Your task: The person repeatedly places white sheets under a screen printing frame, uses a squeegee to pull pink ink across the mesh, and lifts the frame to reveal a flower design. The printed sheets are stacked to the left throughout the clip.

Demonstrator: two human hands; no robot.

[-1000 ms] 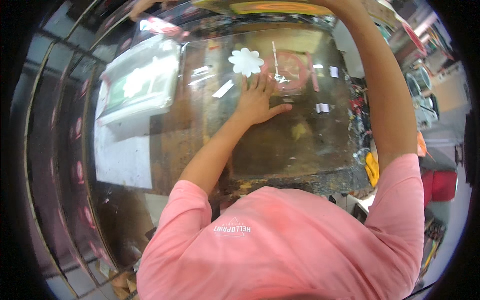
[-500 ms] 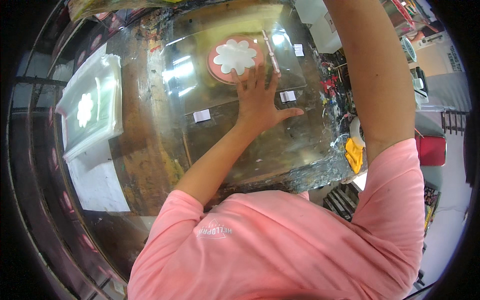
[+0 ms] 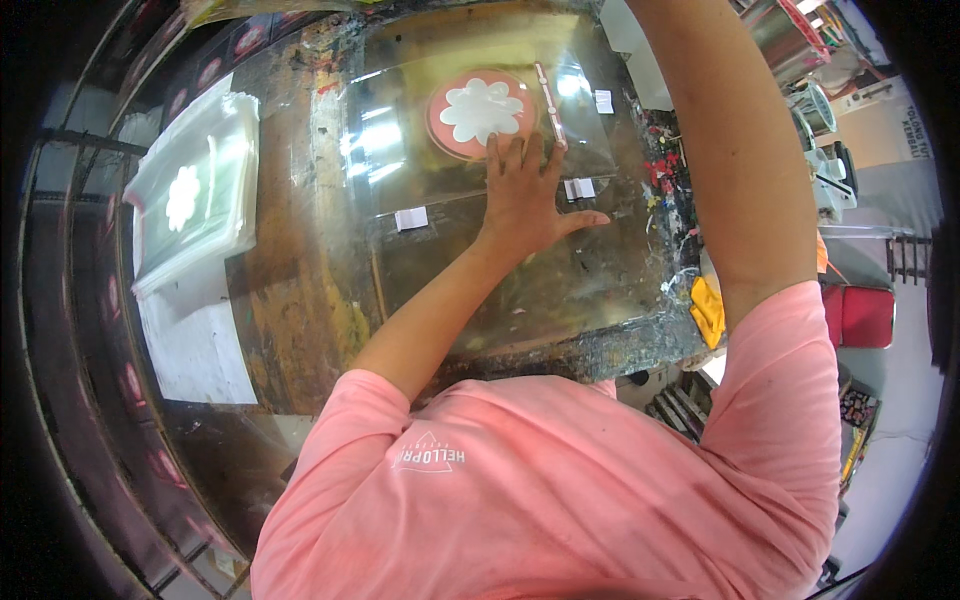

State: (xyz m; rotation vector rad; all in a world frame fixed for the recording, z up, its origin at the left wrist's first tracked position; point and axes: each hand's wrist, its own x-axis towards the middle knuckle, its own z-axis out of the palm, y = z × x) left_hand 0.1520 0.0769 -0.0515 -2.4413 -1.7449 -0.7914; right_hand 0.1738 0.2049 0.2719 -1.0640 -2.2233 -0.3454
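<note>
My left hand (image 3: pixel 525 195) lies palm down with its fingers stretched out and the thumb pointing right. It presses on a clear plastic sheet (image 3: pixel 420 185), holding nothing. Just past its fingertips, a pink disc with a white flower shape (image 3: pixel 482 112) shows on or through the sheet. A narrow strip in pink and white (image 3: pixel 550 105) runs beside the disc, near my fingers. Small folded white paper pieces (image 3: pixel 411 218) sit by the sheet's edges. My right arm (image 3: pixel 755 150) reaches far forward and leaves the view at the top, so the right hand is out of sight.
A stack of clear plastic sheets or bags with a white flower print (image 3: pixel 190 190) lies at the left over white paper (image 3: pixel 200 345). A yellow-orange cloth (image 3: pixel 708 312) rests at the table's right edge. Metal rails (image 3: pixel 70 270) run along the far left.
The view has shifted slightly, so the table's things appear a little farther right. My left hand stays flat on the sheet, and my right arm is still stretched forward.
</note>
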